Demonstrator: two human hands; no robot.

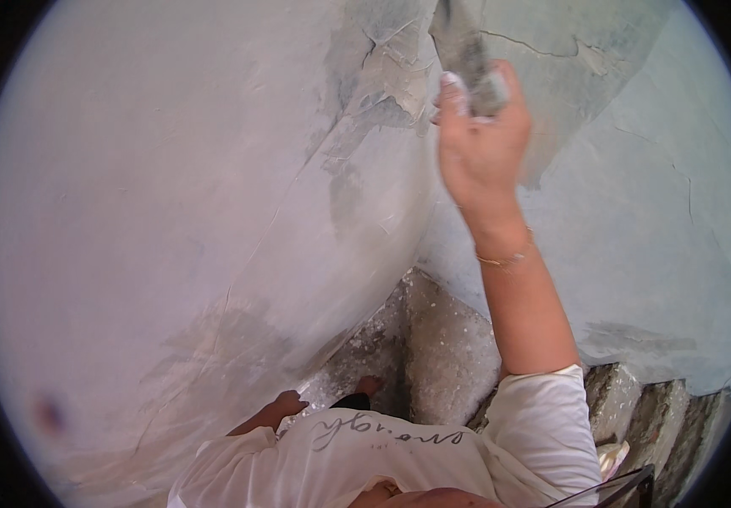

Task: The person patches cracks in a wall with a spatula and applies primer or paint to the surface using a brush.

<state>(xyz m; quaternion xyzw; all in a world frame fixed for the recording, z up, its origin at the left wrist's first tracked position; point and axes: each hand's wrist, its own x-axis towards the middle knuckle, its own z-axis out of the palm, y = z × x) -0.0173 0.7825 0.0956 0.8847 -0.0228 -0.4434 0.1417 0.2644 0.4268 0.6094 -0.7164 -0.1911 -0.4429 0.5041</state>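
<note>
My right hand (479,140) is raised at the upper middle, its fingers closed on a flat, plaster-smeared trowel (458,38) held against the corner between two plastered walls. White residue coats my thumb. Rough patches and cracks (382,59) mark the plaster around the blade, which is blurred. Low in the view, my left hand (287,403) hangs beside my white shirt (340,457), small and partly hidden, so I cannot make out its fingers.
The left wall (145,186) and right wall (653,220) meet ahead of me. Below is a speckled concrete landing (441,347) with my foot (372,383) on it. Concrete steps (615,389) run along the lower right.
</note>
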